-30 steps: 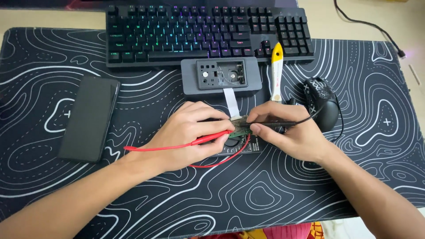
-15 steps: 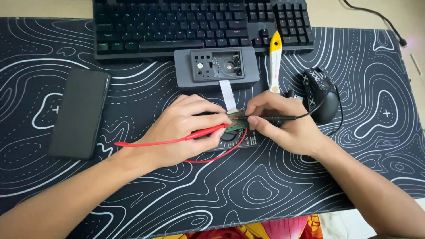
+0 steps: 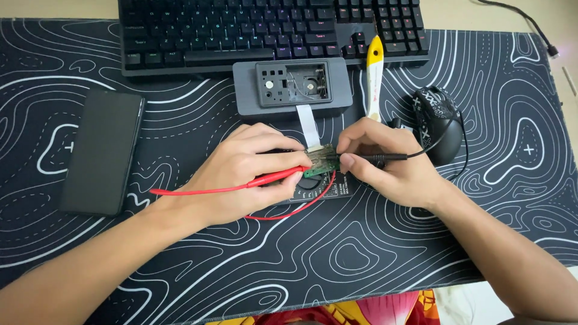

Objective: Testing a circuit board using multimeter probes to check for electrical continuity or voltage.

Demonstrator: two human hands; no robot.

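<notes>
Left hand (image 3: 241,174) pinching red probe (image 3: 274,179), right hand (image 3: 388,165) pinching black probe (image 3: 376,157), tips meeting on small green circuit board (image 3: 319,161). Above: opened grey plastic casing (image 3: 292,87), white ribbon cable (image 3: 308,124) between.

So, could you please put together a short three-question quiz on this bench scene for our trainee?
1. True or false: the left hand holds a red probe.
2. The dark phone lies: A) left of the hands, B) on the keyboard, C) beside the mouse.
3. What links the grey case to the small circuit board?

Key
1. True; the right hand holds the black probe.
2. A.
3. A white flat ribbon cable.
</notes>
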